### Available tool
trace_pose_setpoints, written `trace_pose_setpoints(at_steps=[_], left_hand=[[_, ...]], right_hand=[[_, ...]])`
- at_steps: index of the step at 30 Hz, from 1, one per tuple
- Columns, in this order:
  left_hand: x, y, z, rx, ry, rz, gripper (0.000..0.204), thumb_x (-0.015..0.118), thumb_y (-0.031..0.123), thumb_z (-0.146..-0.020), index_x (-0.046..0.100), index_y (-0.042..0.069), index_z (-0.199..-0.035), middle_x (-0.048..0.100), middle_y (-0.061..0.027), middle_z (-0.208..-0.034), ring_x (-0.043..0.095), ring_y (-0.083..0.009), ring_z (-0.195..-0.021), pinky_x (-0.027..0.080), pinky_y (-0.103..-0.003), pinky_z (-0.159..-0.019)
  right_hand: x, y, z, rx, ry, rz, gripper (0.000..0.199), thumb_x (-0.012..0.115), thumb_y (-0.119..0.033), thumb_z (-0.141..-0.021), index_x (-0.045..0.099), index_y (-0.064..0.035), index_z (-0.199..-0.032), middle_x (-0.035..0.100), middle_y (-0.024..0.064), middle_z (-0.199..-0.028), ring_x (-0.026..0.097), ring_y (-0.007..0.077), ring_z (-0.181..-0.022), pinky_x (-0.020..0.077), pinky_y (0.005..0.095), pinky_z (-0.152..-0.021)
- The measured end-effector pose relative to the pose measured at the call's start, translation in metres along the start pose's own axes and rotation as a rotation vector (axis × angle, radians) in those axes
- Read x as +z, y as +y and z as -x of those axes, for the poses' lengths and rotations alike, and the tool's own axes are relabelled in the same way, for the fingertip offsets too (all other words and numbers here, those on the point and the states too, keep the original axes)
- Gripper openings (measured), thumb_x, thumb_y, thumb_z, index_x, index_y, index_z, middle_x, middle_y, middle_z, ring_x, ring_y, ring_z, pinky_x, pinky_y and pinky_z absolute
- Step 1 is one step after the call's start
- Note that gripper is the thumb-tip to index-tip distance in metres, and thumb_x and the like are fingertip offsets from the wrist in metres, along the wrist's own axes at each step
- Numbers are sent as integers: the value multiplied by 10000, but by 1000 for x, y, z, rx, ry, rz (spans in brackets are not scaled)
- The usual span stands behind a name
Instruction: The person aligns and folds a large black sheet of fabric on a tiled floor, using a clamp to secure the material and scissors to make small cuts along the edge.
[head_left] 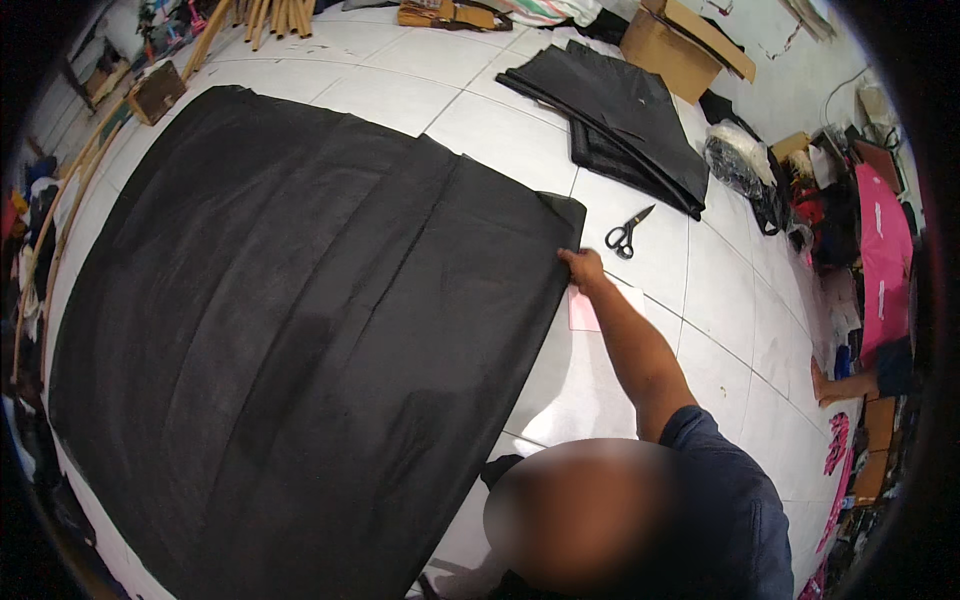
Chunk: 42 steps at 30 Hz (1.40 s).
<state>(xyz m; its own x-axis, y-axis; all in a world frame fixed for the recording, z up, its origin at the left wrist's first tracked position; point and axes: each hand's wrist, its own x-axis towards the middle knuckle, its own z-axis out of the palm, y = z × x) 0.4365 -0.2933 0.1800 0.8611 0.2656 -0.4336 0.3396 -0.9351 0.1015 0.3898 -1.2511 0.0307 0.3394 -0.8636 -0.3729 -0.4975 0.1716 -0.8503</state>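
Observation:
A wide black fabric sheet [300,280] lies spread over the white tiles, with long creases running across it and a folded flap at its upper right corner. My right hand [584,270] grips the sheet's right edge just below that corner, fingers closed on the cloth. My right arm reaches up to it from the lower right. Black-handled scissors [622,238] lie on the floor a little to the right of this hand, blades pointing up and right. Beside the sheet's edge, under my forearm, a pink piece [584,311] shows. My left hand is not visible.
Folded black fabric [630,115] lies beyond the scissors, near an open cardboard box [680,48]. Clutter and pink cloth [883,260] line the right side, where another person's bare foot [835,387] shows. Wooden poles [275,18] lie at the far left. A blurred patch covers the lower middle.

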Motion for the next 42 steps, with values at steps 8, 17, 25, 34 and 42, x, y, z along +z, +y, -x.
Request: trace_pose_setpoints(at_steps=[8, 17, 25, 34, 42], left_hand=[[21, 316, -80, 355, -24, -58, 503, 571, 183, -902, 406, -25, -1329, 399, -209, -1384, 385, -348, -1289, 307, -435, -1077], [81, 344, -176, 453, -164, 222, 339, 565, 57, -881, 492, -11, -1205, 515, -148, -1161, 514, -264, -1085, 381, -349, -968], [87, 355, -166, 453, -89, 224, 203, 588, 17, -855, 487, -34, -1023, 528, -107, -1003, 518, -191, -982, 393, -304, -893], [83, 369, -162, 431, -117, 220, 203, 600, 13, -850, 504, -46, -1018, 559, -117, -923, 548, -189, -906, 421, -305, -851], [85, 351, -178, 480, -189, 247, 172, 616, 0, -841, 531, -53, -982, 573, -104, -939, 561, -195, -907, 426, -301, -862]], right_hand=[[-48, -32, -73, -89, 9, 222, 597, 697, -203, -806, 401, -12, -1288, 632, 163, -937, 622, 217, -751, 525, 324, -587], [-76, -54, -111, -83, -232, 303, 336, 681, -195, -804, 523, -75, -1075, 582, 79, -789, 559, 165, -644, 488, 292, -525], [-75, -72, -114, -31, -327, 505, 427, 711, -416, -802, 505, -103, -1007, 559, 60, -845, 539, 153, -761, 510, 336, -655], [-71, -94, -114, 17, -390, 896, 682, 701, -546, -754, 586, 38, -1087, 609, 157, -979, 610, 231, -866, 541, 387, -690], [-80, -96, -97, 17, -356, 941, 607, 713, -503, -766, 595, 62, -955, 629, 136, -733, 628, 211, -599, 534, 335, -525]])
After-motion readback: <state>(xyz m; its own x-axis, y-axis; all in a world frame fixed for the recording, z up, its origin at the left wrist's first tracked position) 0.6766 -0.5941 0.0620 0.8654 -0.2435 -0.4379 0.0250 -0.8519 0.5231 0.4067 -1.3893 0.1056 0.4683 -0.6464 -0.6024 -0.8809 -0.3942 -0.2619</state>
